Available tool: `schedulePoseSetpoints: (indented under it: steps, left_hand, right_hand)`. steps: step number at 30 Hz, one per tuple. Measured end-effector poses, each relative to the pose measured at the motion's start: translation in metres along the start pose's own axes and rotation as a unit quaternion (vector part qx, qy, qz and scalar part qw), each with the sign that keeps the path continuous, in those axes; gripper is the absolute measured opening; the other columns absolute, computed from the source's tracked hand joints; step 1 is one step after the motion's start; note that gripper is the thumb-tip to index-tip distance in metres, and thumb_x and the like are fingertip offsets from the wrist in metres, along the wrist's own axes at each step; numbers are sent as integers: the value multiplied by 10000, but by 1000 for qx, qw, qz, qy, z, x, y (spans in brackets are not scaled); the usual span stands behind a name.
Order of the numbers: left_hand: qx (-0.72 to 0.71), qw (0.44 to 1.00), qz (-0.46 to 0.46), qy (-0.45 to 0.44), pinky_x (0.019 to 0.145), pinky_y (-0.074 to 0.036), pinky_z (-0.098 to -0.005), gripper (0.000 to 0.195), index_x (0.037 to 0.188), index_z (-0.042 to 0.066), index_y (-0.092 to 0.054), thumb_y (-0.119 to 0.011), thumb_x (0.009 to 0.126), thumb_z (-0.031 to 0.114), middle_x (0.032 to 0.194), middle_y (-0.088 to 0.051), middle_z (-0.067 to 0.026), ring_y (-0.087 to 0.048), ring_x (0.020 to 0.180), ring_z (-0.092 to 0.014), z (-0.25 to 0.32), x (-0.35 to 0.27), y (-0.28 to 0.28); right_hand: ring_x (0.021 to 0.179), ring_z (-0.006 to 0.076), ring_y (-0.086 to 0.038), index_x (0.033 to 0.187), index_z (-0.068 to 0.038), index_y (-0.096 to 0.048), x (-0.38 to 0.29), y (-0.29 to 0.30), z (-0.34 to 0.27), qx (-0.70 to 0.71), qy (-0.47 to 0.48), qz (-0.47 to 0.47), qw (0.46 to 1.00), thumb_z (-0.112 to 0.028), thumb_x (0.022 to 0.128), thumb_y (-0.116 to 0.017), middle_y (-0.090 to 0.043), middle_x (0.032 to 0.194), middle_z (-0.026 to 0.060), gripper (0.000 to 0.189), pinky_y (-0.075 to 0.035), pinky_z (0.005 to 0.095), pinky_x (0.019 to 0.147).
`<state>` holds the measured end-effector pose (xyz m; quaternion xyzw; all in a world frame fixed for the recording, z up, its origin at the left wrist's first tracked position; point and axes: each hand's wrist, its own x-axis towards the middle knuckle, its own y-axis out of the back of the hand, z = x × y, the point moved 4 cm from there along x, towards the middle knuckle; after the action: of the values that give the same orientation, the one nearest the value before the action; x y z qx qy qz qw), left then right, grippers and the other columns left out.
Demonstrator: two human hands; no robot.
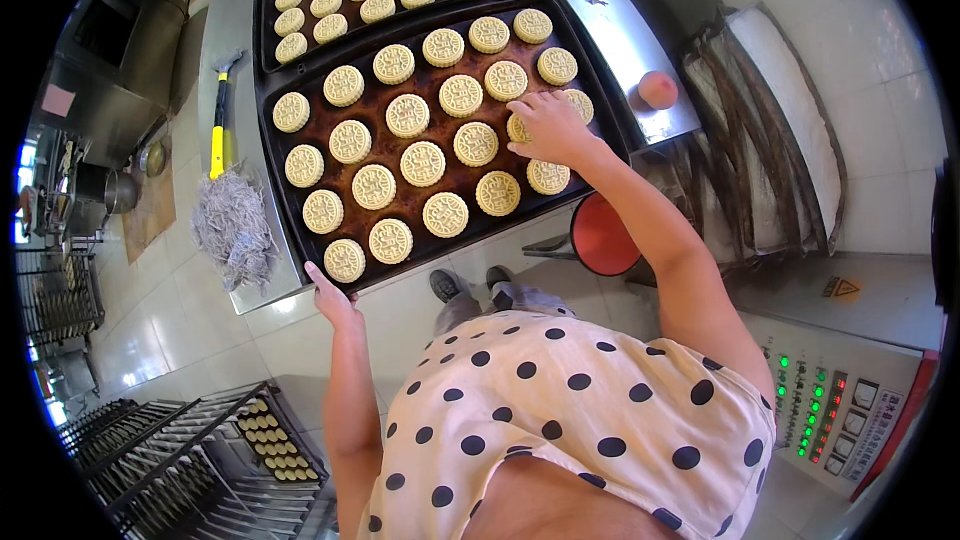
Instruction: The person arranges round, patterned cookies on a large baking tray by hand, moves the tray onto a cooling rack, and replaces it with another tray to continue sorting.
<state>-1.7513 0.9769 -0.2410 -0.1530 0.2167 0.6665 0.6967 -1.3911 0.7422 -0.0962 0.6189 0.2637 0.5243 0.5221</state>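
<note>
Before me lies a dark baking tray holding several rows of round, pale, unbaked-looking mooncakes with raised patterns. My left hand grips its near left corner, with the thumb over the rim and the fingers below. At the tray's right side, my right hand reaches over the cakes. Its thumb and fingers are around one mooncake, partly covered by the hand. Another mooncake shows behind the knuckles, and a mooncake sits just below the wrist.
Beyond is a second filled tray. A yellow-handled brush or mop lies on the left metal table edge. A pinkish round object rests at right. Below are a red bucket, a tray rack and a control panel.
</note>
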Motion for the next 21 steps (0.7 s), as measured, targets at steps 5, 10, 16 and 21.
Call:
schedulePoseSetpoints:
  steps: [5, 10, 16, 21]
  left_hand:
    - [-76, 993, -78, 35, 502, -381, -294, 724, 1003, 52, -561, -479, 779, 736, 797, -587, -51, -489, 598, -161, -11, 5, 7]
    - [-142, 978, -126, 89, 552, -412, -324, 711, 1082, 59, -512, -398, 831, 714, 762, -563, -101, -498, 605, -197, -27, -22, 7]
    - [-74, 978, -193, 10, 525, -435, -300, 525, 956, 21, -536, -435, 920, 534, 738, -616, -126, -545, 579, -180, -28, -34, 10]
    - [-38, 981, -191, -6, 445, -439, -283, 445, 815, 10, -544, -519, 915, 443, 637, -609, -117, -553, 481, -174, -23, -28, 19]
  right_hand:
    - [691, 234, -611, 874, -34, -607, -48, 28, -2, 163, -163, -17, 973, -315, 804, -638, -625, 748, 91, 291, -468, 365, 645]
    - [628, 107, -612, 856, 11, -595, -161, -13, -22, 540, -351, -194, 740, -288, 892, -559, -640, 714, 65, 303, -465, 251, 564]
    - [689, 120, -616, 967, -28, -571, -175, -15, -36, 692, -482, -69, 533, -306, 905, -558, -653, 805, 65, 285, -465, 229, 597]
    - [672, 103, -609, 853, -43, -584, -173, -31, -19, 742, -509, -44, 434, -311, 886, -601, -660, 799, 70, 270, -466, 219, 584]
